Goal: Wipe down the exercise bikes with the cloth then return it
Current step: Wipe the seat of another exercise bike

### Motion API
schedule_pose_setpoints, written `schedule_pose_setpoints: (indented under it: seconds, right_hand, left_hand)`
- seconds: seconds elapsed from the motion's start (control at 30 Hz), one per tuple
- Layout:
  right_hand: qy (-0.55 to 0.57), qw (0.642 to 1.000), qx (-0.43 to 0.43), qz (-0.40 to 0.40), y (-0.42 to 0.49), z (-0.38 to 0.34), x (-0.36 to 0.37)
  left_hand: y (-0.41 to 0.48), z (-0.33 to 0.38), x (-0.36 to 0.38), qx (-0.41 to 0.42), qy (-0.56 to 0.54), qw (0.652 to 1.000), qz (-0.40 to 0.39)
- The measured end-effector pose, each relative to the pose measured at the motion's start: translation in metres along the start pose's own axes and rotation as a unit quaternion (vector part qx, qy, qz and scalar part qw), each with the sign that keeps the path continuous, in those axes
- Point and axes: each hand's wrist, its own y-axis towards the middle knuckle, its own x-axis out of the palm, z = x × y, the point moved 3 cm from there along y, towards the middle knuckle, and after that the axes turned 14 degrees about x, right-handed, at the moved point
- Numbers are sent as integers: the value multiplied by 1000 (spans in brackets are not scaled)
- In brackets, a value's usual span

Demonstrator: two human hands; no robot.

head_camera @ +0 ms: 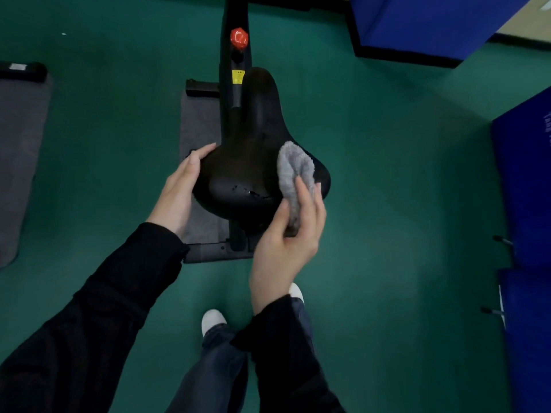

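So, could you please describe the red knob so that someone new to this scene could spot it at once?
Start at the black saddle in the middle of the green floor, then follow the black frame away from the person. The red knob sits on that frame, beyond the yellow sticker. It is the only red, glossy, faceted thing here.

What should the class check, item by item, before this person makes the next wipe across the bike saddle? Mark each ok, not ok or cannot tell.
1. Cloth held in right hand: ok, fingers pinch it.
2. Cloth touching saddle: ok, it lies on the saddle's right rear.
3. Saddle steadied: ok, left hand cups its left edge.
4. Saddle nose wiped: cannot tell.
5. Cloth damp: cannot tell.
6. Feet clear of the bike base: ok, shoes stand behind it.
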Motion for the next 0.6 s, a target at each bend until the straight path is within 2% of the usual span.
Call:
schedule_pose_setpoints:
  seconds: [0.07,0.2,0.33,0.47,0.6]
  right_hand:
    - [8,1000,23,-4,23,3,-10]
    - [139,978,151,31,44,9,-14]
    - [169,969,162,74,4,9,-4]
    - [187,955,217,69,14,19,-7]
    - [249,916,314,23,47,24,-17]
  left_hand:
    - [-4,0,-2,-3,1,1000,-5]
    - [-15,-2,-9,-12,3,1000,-4]
    - [-16,1,-8,-21,3,1000,4]
    - [-17,5,-7,-26,1,1000,5]
    - [-17,4,-5,-18,10,1000,9]
